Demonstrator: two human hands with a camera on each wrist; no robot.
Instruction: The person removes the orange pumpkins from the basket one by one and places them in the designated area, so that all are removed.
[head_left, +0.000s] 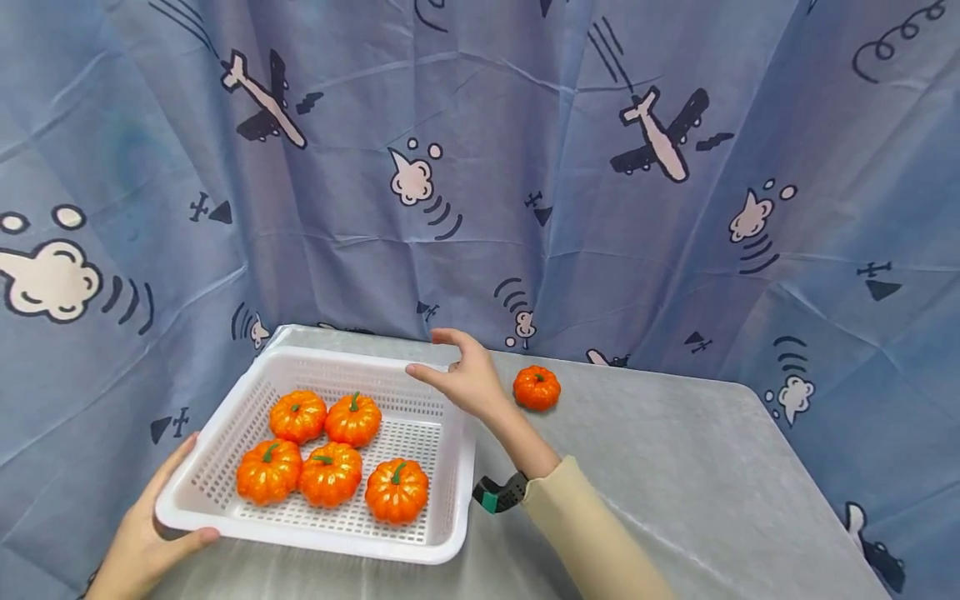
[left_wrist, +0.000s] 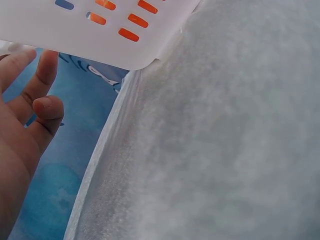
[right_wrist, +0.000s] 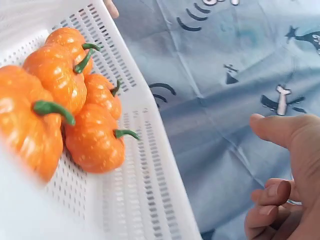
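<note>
A white perforated plastic basket [head_left: 315, 542] holds several small orange pumpkins [head_left: 330, 475] with green stems. At its front left corner, my left hand [head_left: 142, 533] grips the rim, thumb over the front edge and fingers along the left side. The left wrist view shows some of those fingers [left_wrist: 45, 72] against the outside of the basket [left_wrist: 100, 42]. My right hand [head_left: 468, 375] hovers by the back right corner, thumb and index finger spread, holding nothing. In the right wrist view, that hand [right_wrist: 287, 175] is apart from the basket rim [right_wrist: 165, 155].
One more orange pumpkin [head_left: 537, 388] sits on the grey-covered table [head_left: 660, 475], right of the basket near the back edge. Behind the table hangs a blue curtain [head_left: 480, 167] printed with planes and clouds.
</note>
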